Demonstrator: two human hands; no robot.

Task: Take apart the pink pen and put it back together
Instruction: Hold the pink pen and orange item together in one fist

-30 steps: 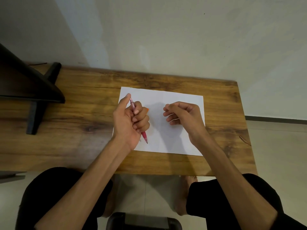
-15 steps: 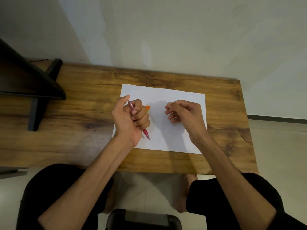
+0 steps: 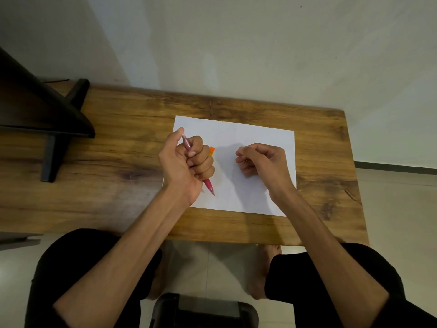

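My left hand point(image 3: 186, 164) grips the pink pen point(image 3: 209, 184) in a fist above the left part of a white paper sheet point(image 3: 250, 136). The pen's tip points down toward me and its top end sticks out by my thumb. My thumb lies over that top end. A small orange piece point(image 3: 212, 151) shows just behind my left fingers; what it is I cannot tell. My right hand point(image 3: 262, 162) hovers over the middle of the sheet with fingers curled; whether it holds anything is hidden.
The sheet lies on a wooden table point(image 3: 118, 162) against a pale wall. A dark stand point(image 3: 49, 114) occupies the table's left end. A dark stool edge point(image 3: 203, 308) shows below, between my knees.
Both hands stay almost in place over the sheet. The view has shifted slightly, and my left hand's grip on the pen looks unchanged.
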